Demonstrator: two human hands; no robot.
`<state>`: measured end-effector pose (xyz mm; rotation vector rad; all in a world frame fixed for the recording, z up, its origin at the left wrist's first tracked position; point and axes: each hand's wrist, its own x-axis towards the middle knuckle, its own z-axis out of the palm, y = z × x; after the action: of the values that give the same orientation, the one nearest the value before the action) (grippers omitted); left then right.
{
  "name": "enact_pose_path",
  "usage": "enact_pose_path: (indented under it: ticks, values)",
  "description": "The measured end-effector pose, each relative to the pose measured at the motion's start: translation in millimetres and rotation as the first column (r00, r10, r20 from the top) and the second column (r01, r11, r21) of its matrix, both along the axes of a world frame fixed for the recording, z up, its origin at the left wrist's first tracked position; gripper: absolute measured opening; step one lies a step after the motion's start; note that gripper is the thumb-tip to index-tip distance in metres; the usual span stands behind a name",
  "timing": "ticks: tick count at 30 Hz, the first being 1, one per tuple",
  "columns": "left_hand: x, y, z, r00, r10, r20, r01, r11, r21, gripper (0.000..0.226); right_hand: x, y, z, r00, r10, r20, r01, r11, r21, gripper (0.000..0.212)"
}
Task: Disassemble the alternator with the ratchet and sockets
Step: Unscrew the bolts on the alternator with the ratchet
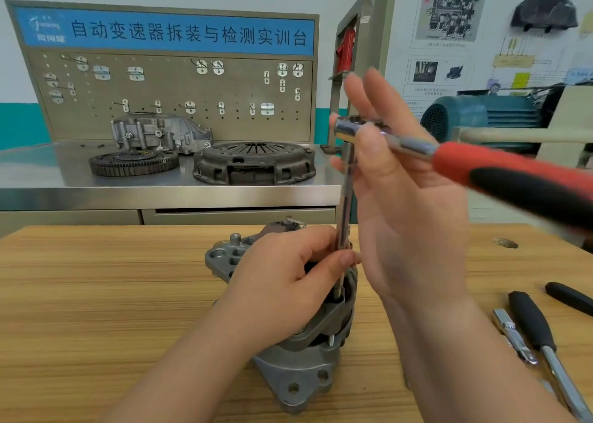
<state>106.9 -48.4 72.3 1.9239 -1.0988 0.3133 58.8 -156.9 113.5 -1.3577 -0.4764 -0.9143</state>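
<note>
Standing at the middle of the wooden table [96,294], the alternator [305,368] has a long extension bar [346,204] rising from it to the ratchet [481,169]. The left hand [279,281] rests on the alternator and pinches the extension bar. The right hand [410,204], fingers straight, lies against the ratchet's head. Black-handled tools [532,323] lie to the right.

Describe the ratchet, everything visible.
The ratchet has a shiny chrome head and neck and a red and black handle, blurred, running off the right edge. It lies roughly level. A slim extension bar drops from its head to the alternator. The right hand, fingers straight, touches its neck; the left hand pinches the bar.
</note>
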Motion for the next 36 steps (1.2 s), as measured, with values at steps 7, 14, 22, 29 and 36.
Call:
enact_pose_path:
  ticks: [7, 14, 22, 29, 36]
  values:
    - [-1.8, 0.0, -0.2, 0.998, -0.030, 0.052, 0.030, 1.000, 0.002, 0.027, 7.5, -2.9, 4.7, 0.954, 0.277, -0.111, -0.243, 0.936, 0.253, 0.045]
    - [1.2, -1.2, -0.1, 1.000, -0.011, -0.009, 0.011, 1.000, -0.019, 0.038, 6.4, 2.0, 1.4, 0.984, 0.163, 0.070, -0.173, 0.971, 0.166, 0.019]
    - [-2.5, -0.5, -0.4, 0.998, -0.029, 0.052, 0.028, 1.000, 0.004, 0.037, 6.8, -4.7, 4.9, 0.942, 0.316, -0.112, -0.279, 0.924, 0.262, 0.046]
    - [-2.0, -1.3, 2.0, 1.000, -0.020, -0.022, 0.020, 1.000, 0.004, 0.018, 3.7, -1.5, 1.0, 0.997, 0.050, 0.056, -0.052, 0.998, 0.036, 0.022]
    - [-1.2, 1.5, 0.2, 0.998, -0.060, 0.012, 0.059, 0.998, 0.012, 0.036, 8.1, -5.0, 3.6, 0.946, 0.318, -0.066, -0.285, 0.910, 0.299, 0.042]
